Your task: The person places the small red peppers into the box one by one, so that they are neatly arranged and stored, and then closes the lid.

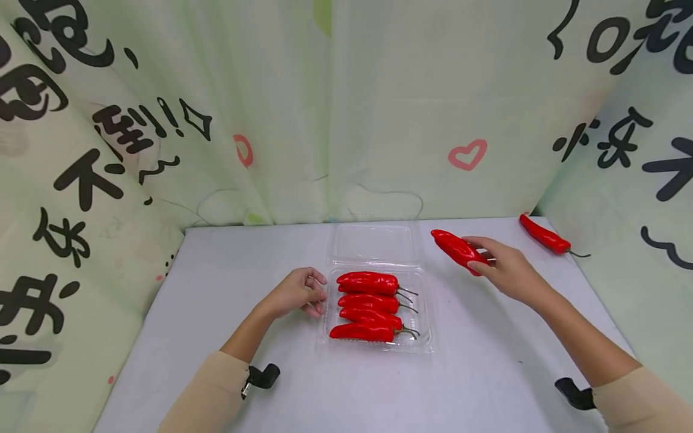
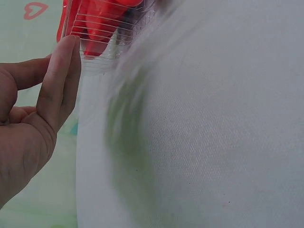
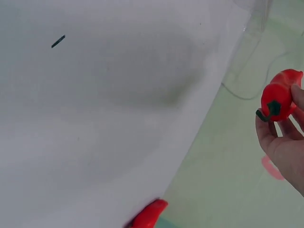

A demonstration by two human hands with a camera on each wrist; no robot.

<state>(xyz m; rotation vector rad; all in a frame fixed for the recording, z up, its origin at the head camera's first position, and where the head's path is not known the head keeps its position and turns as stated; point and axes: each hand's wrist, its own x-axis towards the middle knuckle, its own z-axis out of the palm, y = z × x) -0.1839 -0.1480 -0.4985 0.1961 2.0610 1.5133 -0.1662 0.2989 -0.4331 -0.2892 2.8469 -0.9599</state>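
Note:
My right hand [image 1: 506, 267] grips a red chili pepper [image 1: 455, 248] between thumb and fingers, above the table to the right of a clear plastic box. Its green stem end faces the camera in the right wrist view, where the right hand [image 3: 285, 147] shows at the right edge. Several red chili peppers [image 1: 368, 304] lie side by side in the clear plastic box [image 1: 425, 337], stems to the right. The box's lid [image 1: 373, 243] is folded back. My left hand [image 1: 300, 293] is at the box's left side, its fairly straight fingertips [image 2: 71, 45] against the wall in the left wrist view.
Another red chili pepper [image 1: 547, 236] lies at the table's back right corner. A white cloth covers the table [image 1: 243, 258]. Pale green curtains [image 1: 379, 120] with black writing hang behind it and at both sides. A small dark mark [image 3: 58, 41] shows on the cloth.

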